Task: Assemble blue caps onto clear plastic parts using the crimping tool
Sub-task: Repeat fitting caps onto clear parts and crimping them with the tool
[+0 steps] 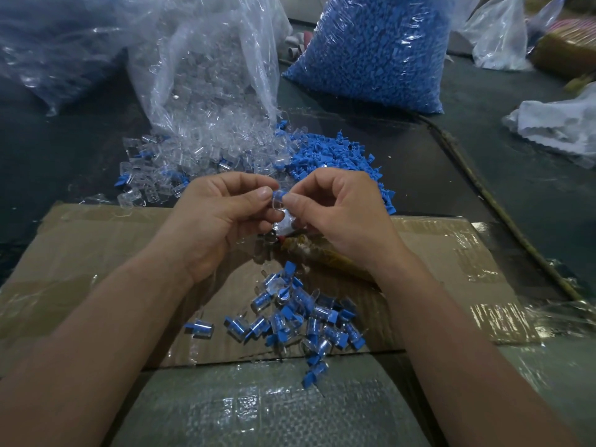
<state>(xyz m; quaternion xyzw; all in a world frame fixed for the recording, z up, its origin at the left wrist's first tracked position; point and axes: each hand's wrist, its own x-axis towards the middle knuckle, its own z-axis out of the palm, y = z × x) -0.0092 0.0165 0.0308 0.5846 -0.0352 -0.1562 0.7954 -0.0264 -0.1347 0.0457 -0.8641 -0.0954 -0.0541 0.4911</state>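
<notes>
My left hand [222,217] pinches a clear plastic part [278,206] between thumb and fingers. My right hand [342,214] pinches a blue cap [281,196] set into the top of that part. Both hands meet above the cardboard sheet [96,246]. Under them lies a tool with a yellowish handle [322,253], mostly hidden. A pile of assembled pieces [300,314], clear with blue caps, lies on the cardboard near me. Loose clear parts [193,156] and loose blue caps [335,156] are heaped just beyond my hands.
An open bag of clear parts [209,75] stands at the back centre. A full bag of blue caps [374,50] stands to its right. More plastic bags [558,124] lie at the far right. A woven plastic sheet [274,408] covers the near edge.
</notes>
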